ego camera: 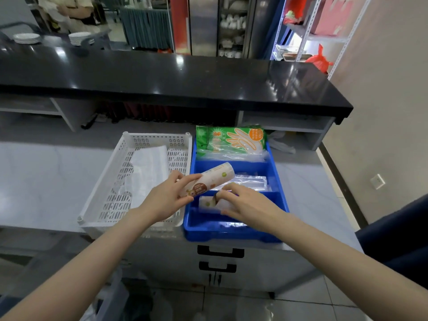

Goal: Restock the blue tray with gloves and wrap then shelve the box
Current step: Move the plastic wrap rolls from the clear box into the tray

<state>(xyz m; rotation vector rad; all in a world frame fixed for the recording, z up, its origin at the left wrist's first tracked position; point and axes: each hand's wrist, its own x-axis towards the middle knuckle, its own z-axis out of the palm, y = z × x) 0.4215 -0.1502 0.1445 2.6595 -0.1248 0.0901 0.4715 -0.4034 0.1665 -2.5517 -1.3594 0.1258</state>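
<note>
A blue tray with three compartments stands on the grey counter. A green pack of gloves leans in its far compartment, and clear plastic packs lie in the middle one. My left hand holds a white roll of wrap tilted over the tray's left wall. My right hand rests on a second roll lying in the near compartment. A white perforated box with white plastic bags inside sits touching the tray's left side.
A black raised counter runs across behind the tray, with open shelves beneath it. Stacked plates and a person stand beyond it. Metal shelving stands at the back right. Drawers sit below the counter's front edge.
</note>
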